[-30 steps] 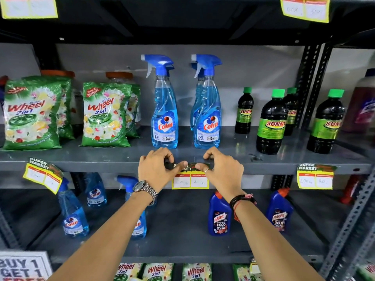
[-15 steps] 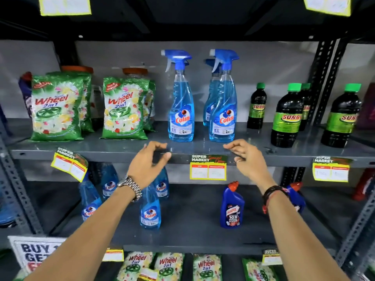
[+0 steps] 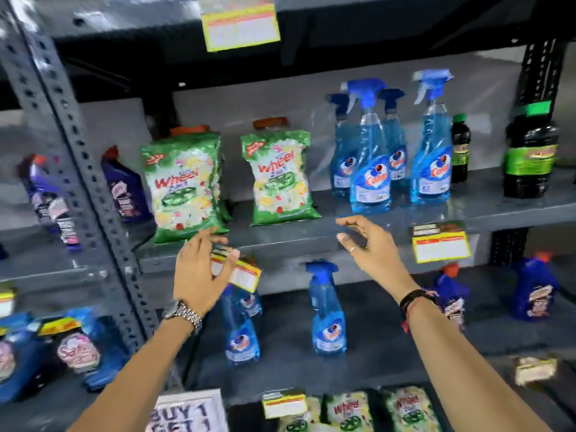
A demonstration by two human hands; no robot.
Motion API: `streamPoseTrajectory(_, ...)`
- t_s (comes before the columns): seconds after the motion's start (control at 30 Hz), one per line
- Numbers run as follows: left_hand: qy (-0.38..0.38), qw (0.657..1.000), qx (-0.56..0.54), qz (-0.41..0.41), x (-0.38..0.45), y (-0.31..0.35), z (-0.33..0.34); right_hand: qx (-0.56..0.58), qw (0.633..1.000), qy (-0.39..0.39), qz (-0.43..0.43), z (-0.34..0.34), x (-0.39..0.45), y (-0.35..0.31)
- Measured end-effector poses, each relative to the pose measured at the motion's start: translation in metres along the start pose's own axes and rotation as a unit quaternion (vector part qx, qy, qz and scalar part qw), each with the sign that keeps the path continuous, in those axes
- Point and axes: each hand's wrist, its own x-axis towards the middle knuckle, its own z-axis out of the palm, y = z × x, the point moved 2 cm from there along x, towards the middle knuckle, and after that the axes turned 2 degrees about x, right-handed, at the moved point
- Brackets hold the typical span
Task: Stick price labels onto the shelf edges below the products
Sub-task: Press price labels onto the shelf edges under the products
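Observation:
A yellow price label (image 3: 241, 274) hangs crooked from the grey shelf edge (image 3: 290, 244) under the green Wheel detergent bags (image 3: 182, 188). My left hand (image 3: 199, 272) is in front of that label's left half, fingers spread, holding nothing. My right hand (image 3: 366, 244) hovers open at the shelf edge below the blue Colin spray bottles (image 3: 371, 160). A second yellow label (image 3: 441, 244) sits straight on the same edge, right of my right hand. The picture is motion-blurred.
A perforated grey upright (image 3: 81, 169) stands left of the bags. Dark Sunny bottles (image 3: 530, 154) fill the shelf's right end. Blue bottles stand on the lower shelf (image 3: 324, 310). A "BUY 1 GET 1" sign (image 3: 187, 413) is at the bottom; another label (image 3: 240, 26) hangs overhead.
The view has swung left. Both hands left the label under the Colin bottles and moved left; my left hand now reaches the crooked label under the Wheel bags.

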Motion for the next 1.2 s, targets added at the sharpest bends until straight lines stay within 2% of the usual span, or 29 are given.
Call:
streamPoseTrajectory(0.07,-0.017,0.999,0.026,-0.012,-0.003,-0.031,-0.009,-0.009,1.000,-0.016,-0.012,0.035,-0.004,-0.020)
streamPoseTrajectory(0.17,-0.050,0.999,0.008,-0.014,0.000,-0.062,-0.017,-0.027,0.999,-0.030,-0.007,0.078,-0.008,-0.038)
streamPoseTrajectory(0.3,-0.068,0.997,-0.038,0.020,0.010,-0.057,-0.020,-0.124,0.992,-0.035,-0.012,0.105,-0.007,-0.043)
streamPoseTrajectory(0.37,-0.059,0.996,-0.058,0.015,0.015,-0.051,-0.020,-0.183,0.982,-0.031,-0.019,0.116,-0.007,-0.048)
streamPoseTrajectory(0.47,-0.045,0.995,-0.090,-0.010,0.021,-0.050,-0.014,-0.212,0.977,-0.018,-0.009,0.127,-0.006,-0.055)
streamPoseTrajectory(0.7,-0.032,0.996,-0.079,-0.001,0.027,-0.055,-0.006,-0.261,0.965,-0.011,-0.018,0.136,-0.004,-0.056)
streamPoseTrajectory(0.8,-0.035,0.997,-0.070,0.006,0.026,-0.058,-0.004,-0.274,0.960,0.008,-0.047,0.136,-0.003,-0.061)
streamPoseTrajectory(0.97,-0.024,0.993,-0.113,-0.011,0.026,-0.058,-0.003,-0.278,0.957,0.027,-0.082,0.128,0.005,-0.077)
streamPoseTrajectory(1.2,-0.092,0.985,-0.142,0.037,0.014,-0.074,0.003,-0.288,0.955,-0.066,-0.031,0.125,0.003,-0.066)
